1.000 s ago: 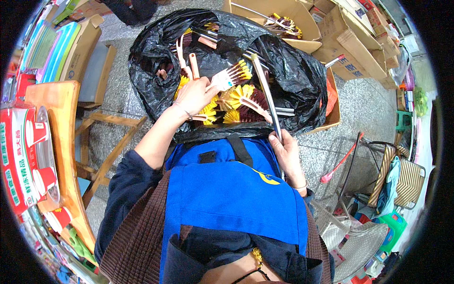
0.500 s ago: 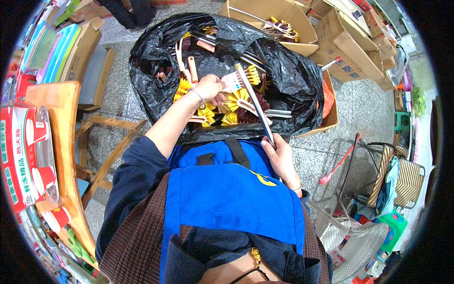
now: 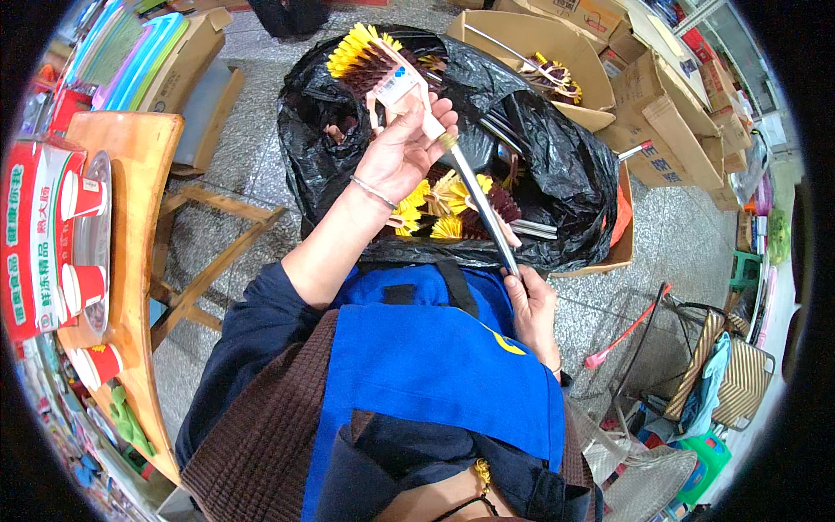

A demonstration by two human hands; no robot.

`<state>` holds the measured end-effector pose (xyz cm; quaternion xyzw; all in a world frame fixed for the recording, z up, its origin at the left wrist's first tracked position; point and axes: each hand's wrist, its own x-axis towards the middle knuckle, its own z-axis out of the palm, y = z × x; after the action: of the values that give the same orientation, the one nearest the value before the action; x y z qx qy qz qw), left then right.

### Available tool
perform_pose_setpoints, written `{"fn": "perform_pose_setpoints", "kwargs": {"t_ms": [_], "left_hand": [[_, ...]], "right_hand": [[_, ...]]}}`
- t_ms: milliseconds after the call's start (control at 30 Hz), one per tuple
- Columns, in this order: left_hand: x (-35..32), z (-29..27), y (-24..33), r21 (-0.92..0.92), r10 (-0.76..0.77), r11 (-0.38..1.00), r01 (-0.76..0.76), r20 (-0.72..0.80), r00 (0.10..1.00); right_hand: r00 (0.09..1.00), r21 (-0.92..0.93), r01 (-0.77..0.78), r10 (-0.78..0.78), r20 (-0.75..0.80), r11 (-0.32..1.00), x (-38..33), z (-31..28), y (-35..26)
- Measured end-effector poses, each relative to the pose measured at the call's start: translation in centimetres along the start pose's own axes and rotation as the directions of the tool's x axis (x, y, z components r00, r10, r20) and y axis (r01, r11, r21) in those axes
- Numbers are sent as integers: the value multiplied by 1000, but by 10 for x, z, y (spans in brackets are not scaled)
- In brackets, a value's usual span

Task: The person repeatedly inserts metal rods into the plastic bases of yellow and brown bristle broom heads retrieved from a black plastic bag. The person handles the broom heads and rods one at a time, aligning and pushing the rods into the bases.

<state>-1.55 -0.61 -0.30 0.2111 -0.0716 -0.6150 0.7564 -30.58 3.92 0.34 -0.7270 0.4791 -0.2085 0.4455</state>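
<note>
While left hand grips brush head at upper centre | right hand closed around metal handle | black bag behind.

Looks like a small goods shop or stockroom, with wares being unpacked on a tiled floor. A black bag stuffed with yellow and maroon brushes is seen right under the left hand, and opened cardboard boxes are piled beyond it. Stacked coloured trays are kept far to the left, with a wooden table carrying red paper cups nearer by.
</note>
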Motion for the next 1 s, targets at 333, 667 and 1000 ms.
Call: {"fn": "perform_pose_setpoints", "kwargs": {"t_ms": [333, 667, 1000], "left_hand": [[-8, 7, 2, 3, -25, 1000, 25, -134, 991], [-11, 12, -1, 5, -9, 1000, 10, -138, 990], [-10, 9, -7, 55, -5, 998, 14, -154, 988]], "right_hand": [[999, -65, 29, -32, -40, 997, 2, 6, -4], [997, -87, 45, -50, -53, 995, 3, 6, -1], [899, -340, 158, -277, -338, 927, 5, 7, -2]]}}
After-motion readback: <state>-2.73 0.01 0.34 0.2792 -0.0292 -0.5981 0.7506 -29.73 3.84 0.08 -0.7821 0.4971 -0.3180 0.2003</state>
